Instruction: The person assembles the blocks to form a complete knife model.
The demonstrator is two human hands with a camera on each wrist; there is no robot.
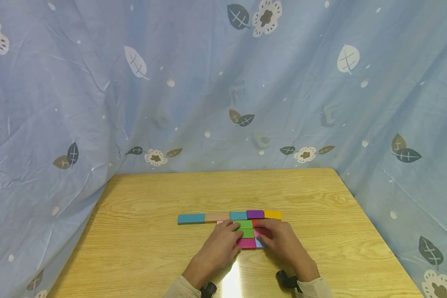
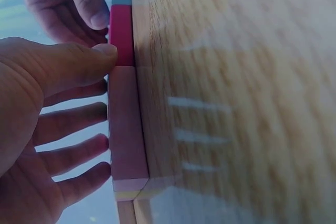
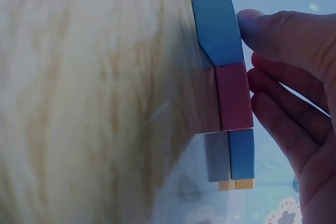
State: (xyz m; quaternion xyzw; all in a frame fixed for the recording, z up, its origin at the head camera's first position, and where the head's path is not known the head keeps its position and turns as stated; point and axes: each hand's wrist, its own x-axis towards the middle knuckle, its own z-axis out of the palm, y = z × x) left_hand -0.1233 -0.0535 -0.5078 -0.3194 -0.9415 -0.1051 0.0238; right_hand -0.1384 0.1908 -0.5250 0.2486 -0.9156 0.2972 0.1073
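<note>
Flat coloured wooden blocks lie side by side in the middle of the table. My left hand [image 1: 219,244] rests on their left side, fingers spread, covering some blocks there. In the left wrist view its thumb and fingertips meet the faces of a pale pink block [image 2: 126,124] and a magenta block [image 2: 122,35]. Two green blocks [image 1: 247,233] show between the hands. My right hand [image 1: 283,244] touches the right side, near a red block [image 1: 255,222] and a pink one. Its thumb is against a light blue block [image 3: 218,19], its fingers beside a dark pink block [image 3: 234,98].
A back row holds a blue block [image 1: 191,219], a tan block [image 1: 217,217], a teal block [image 1: 238,215], a purple block [image 1: 255,214] and a yellow block [image 1: 272,214]. Patterned blue cloth [image 1: 208,82] hangs behind and beside the wooden table [image 1: 145,248].
</note>
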